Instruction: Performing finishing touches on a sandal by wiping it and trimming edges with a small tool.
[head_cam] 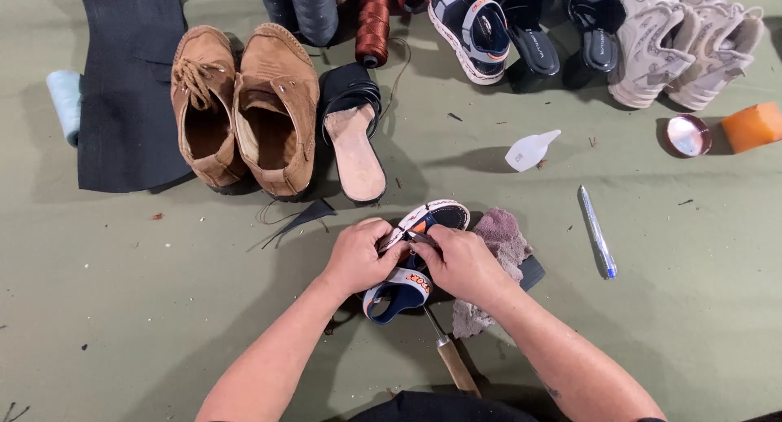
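Note:
A small navy, white and orange sandal (417, 251) lies on the green cloth near the front middle. My left hand (358, 257) grips its left side with the thumb on the strap. My right hand (464, 263) presses on the strap from the right, pinching something thin and dark at the strap. A wooden-handled tool (453, 362) pokes out from under the sandal towards me. A pinkish rag (498, 241) lies under my right hand.
A pair of tan suede shoes (244, 104) and a black sandal (352, 133) lie behind. Thread spools (373, 19), a matching sandal (472, 31), black slides (562, 31) and white sneakers (688, 43) line the back. A pen (597, 230), a white nozzle (531, 150) and an orange block (751, 126) lie at right.

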